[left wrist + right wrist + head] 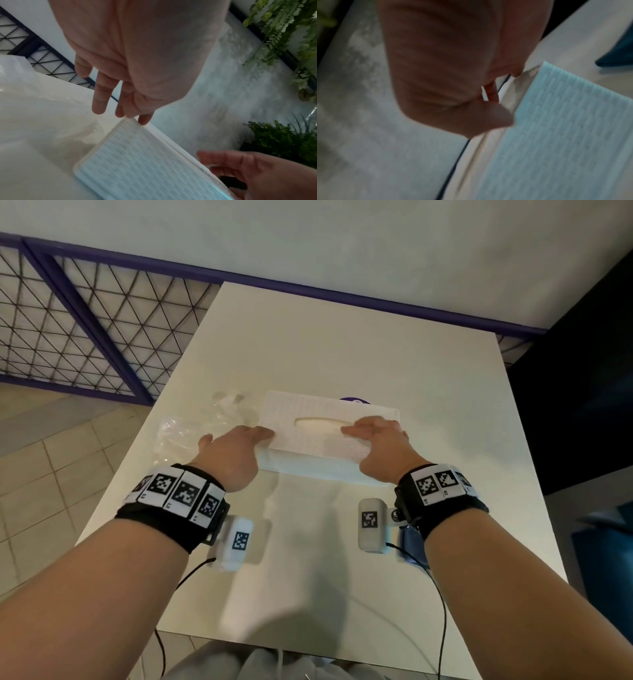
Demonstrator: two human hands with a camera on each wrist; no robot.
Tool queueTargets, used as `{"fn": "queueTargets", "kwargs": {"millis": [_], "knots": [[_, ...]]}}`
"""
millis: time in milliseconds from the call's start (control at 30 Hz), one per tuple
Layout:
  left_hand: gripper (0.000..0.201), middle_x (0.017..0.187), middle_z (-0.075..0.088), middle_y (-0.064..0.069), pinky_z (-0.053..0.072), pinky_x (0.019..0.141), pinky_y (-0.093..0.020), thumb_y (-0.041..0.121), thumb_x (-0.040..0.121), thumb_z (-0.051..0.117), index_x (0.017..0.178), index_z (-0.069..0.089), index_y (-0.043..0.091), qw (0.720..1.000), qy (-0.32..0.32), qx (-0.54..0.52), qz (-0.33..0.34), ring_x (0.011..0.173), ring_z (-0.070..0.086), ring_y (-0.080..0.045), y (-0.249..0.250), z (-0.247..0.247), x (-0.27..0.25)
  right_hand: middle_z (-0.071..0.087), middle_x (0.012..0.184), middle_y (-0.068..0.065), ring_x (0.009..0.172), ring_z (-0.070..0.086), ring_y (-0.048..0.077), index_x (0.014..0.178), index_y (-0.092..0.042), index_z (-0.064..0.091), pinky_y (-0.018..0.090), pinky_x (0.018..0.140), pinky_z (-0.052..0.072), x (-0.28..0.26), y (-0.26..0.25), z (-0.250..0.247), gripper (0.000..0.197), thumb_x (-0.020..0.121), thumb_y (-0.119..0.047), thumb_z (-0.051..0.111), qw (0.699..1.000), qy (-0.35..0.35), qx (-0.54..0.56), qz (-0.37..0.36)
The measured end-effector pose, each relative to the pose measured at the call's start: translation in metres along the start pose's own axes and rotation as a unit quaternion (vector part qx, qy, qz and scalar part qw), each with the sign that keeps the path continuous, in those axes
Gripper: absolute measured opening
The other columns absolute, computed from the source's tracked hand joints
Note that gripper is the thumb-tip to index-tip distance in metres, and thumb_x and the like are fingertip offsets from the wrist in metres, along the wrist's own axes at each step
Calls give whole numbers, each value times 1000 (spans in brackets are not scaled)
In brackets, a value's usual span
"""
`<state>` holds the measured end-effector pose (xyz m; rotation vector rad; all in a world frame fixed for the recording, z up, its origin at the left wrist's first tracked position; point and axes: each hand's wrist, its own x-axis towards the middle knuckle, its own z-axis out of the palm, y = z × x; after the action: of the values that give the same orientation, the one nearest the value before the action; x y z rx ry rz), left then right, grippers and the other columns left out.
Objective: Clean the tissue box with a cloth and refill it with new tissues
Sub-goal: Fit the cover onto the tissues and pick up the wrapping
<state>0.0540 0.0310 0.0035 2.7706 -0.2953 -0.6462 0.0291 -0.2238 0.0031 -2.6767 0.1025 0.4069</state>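
The tissue box [320,436] is white and rectangular, its lid ribbed with fine embossed rows — an oval slot in the middle showing white tissue [322,424]. It lies flat on the white table, long side across, near the middle — lid on.

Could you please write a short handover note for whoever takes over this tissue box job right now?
Left hand: fingers straight, touching the left end of the tissue box lid.
Right hand: resting on the right part of the lid; its grip is not clear.
The tissue box sits mid-table; pale contents show in the slot. Crumpled clear wrapper lies to its left.
Done: apparently refilled, lid on top.
Left: check that the lid is seated. No cloth is clearly in view, so cleaning cannot be confirmed.
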Motion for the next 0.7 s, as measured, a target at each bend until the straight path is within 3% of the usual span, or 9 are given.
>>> {"fn": "queueTargets", "kwargs": {"millis": [67, 133, 200, 267, 367, 400, 500, 600, 700], "knots": [[48, 144, 42, -6, 35, 107, -42, 18, 98, 35, 145, 32, 31, 998, 45, -52, 14, 122, 51, -29, 1, 1, 10, 40, 140, -3, 129, 33, 22, 133, -35, 51, 35, 113, 28, 3, 9, -6, 62, 77, -8, 56, 984, 101, 141, 45], [48, 147, 39, -11, 38, 105, -39, 29, 101, 33, 148, 28, 27, 996, 51, -76, 19, 127, 47, -31, 3, 4, 20, 40, 143, 5, 128, 40, 28, 139, -32, 44, 35, 108, 37, 7, 19, -11, 54, 87, -22, 53, 962, 149, 187, 132], [52, 156, 25, -11, 31, 109, -39, 33, 102, 30, 152, 19, 26, 998, 27, -60, 8, 139, 34, -29, 7, 8, 26, 40, 146, 12, 125, 47, 33, 149, -31, 26, 34, 101, 40, 6, 25, -9, 55, 96, -30, 42, 961, 89, 175, 195], [54, 161, 9, -8, 29, 112, -41, 30, 103, 28, 153, 11, 22, 1000, 16, -25, -4, 145, 21, -25, 13, 11, 29, 44, 144, 17, 117, 53, 33, 152, -31, 8, 31, 92, 41, 3, 27, -5, 57, 101, -28, 33, 965, 38, 171, 196], [53, 161, -1, -6, 33, 111, -43, 22, 103, 29, 153, 12, 15, 999, 17, 44, -9, 147, 16, -25, 23, 10, 28, 51, 136, 20, 103, 57, 33, 152, -30, -3, 30, 82, 38, 2, 27, -2, 60, 102, -25, 29, 971, 23, 143, 189], [52, 161, -1, -7, 33, 111, -43, 20, 103, 29, 152, 13, 13, 997, 12, 72, -7, 147, 15, -26, 25, 9, 28, 48, 139, 20, 101, 57, 33, 152, -26, -3, 31, 83, 39, 2, 27, -2, 60, 102, -20, 29, 975, 9, 116, 189], [53, 160, -1, -10, 37, 108, -44, 19, 102, 31, 151, 14, 10, 995, 10, 92, -22, 143, 26, -29, 29, 8, 30, 19, 158, 16, 113, 56, 36, 152, -10, 4, 41, 95, 45, 4, 24, -3, 56, 100, -5, 25, 979, -35, 40, 197], [50, 159, 2, -11, 38, 107, -45, 15, 103, 30, 150, 17, 7, 991, 6, 134, -15, 142, 24, -29, 36, 9, 29, -7, 161, 8, 118, 54, 34, 152, -15, 7, 40, 94, 45, 7, 21, -4, 62, 95, -1, 27, 979, -67, -21, 191], [54, 158, 1, -10, 43, 102, -47, 14, 99, 33, 150, 16, 8, 993, 5, 114, -25, 134, 38, -35, 28, 14, 42, -25, 158, 10, 119, 53, 33, 152, -13, 12, 37, 90, 44, 10, 16, -5, 61, 94, 1, 27, 973, -85, -75, 201]]}}
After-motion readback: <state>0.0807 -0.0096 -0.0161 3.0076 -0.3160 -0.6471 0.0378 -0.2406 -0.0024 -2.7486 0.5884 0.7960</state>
